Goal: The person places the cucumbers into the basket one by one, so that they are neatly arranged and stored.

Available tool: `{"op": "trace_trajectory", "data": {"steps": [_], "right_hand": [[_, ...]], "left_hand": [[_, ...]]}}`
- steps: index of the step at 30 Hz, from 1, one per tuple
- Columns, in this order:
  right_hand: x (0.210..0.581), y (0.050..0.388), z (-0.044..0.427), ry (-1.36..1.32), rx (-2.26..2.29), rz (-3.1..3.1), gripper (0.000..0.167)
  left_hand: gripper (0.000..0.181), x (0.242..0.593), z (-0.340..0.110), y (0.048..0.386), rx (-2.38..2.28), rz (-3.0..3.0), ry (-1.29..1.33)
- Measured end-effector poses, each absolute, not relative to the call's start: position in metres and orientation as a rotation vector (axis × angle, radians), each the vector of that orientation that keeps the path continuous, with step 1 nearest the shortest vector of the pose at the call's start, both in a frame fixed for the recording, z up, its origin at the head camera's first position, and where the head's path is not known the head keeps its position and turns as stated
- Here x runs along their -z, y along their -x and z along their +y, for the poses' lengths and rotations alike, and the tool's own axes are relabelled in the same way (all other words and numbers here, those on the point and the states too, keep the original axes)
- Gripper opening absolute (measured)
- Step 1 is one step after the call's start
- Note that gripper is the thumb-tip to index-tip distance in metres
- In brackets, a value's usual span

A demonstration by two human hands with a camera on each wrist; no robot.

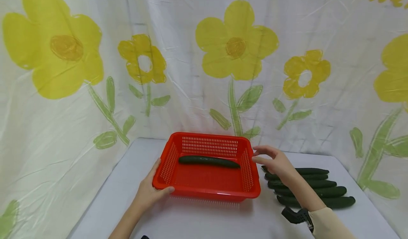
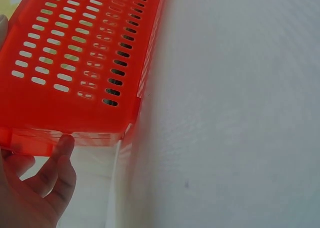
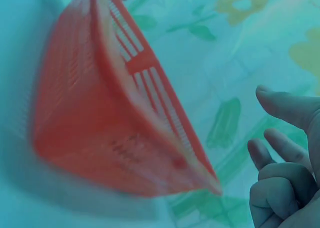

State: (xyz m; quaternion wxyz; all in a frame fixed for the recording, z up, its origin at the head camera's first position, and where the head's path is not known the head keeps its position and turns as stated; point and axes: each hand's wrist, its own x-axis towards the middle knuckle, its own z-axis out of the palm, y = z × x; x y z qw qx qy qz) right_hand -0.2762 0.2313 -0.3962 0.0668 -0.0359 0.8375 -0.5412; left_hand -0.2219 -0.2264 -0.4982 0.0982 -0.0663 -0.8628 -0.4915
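Observation:
A red plastic basket point(image 1: 207, 192) with slotted walls is at the middle of the white table. One dark green cucumber point(image 1: 208, 161) lies inside it, towards the back wall. My left hand point(image 1: 149, 193) grips the basket's front left corner, thumb over the front rim; the left wrist view shows its fingers point(image 2: 62, 148) against the rim. Beside the right rim is my right hand point(image 1: 280, 165), fingers bent and holding nothing. A gap separates that hand point(image 3: 285, 188) from the basket point(image 3: 95, 123) in the right wrist view.
Several cucumbers point(image 1: 318, 193) lie side by side on the table point(image 1: 204, 221), right of the basket and partly behind my right forearm. A white curtain point(image 1: 178, 101) painted with yellow flowers hangs behind the table. A black strap point(image 1: 296, 216) circles my right wrist.

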Motion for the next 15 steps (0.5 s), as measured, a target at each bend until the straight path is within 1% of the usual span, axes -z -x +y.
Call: {"op": "trace_trajectory", "data": {"steps": [2, 10, 15], "right_hand": [[0.403, 0.269, 0.244, 0.090, 1.646, 2.535, 0.059], [0.435, 0.245, 0.296, -0.083, 1.714, 2.588, 0.069], [0.459, 0.226, 0.322, -0.200, 1.583, 2.774, 0.070]], "left_hand": [[0.114, 0.498, -0.226, 0.222, 1.449, -2.553, 0.197], [0.115, 0.498, -0.228, 0.222, 1.434, -2.565, 0.186], [0.114, 0.499, -0.228, 0.223, 1.438, -2.565, 0.200]]}}
